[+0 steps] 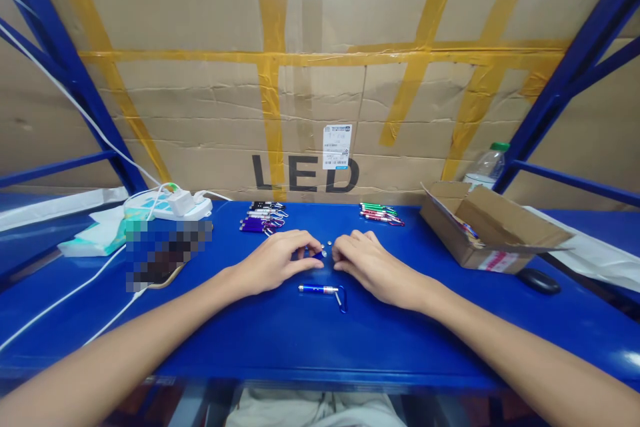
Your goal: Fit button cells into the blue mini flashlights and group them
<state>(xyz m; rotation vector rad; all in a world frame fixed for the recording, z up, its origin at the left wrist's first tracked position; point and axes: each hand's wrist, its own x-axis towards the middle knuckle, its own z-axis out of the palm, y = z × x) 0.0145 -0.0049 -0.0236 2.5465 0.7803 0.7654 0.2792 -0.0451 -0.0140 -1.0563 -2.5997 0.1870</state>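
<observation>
My left hand rests on the blue table, fingers curled and pinching a small blue flashlight part with a silver end. My right hand lies just right of it, fingers bent, tips close to the same part; whether it grips anything is hidden. A whole blue keychain flashlight with a blue clip lies on the table just below both hands.
Purple and black flashlights lie in a pile at the back centre, green and red ones to their right. An open cardboard box and a dark mouse are right. A white power strip and tissue pack are left.
</observation>
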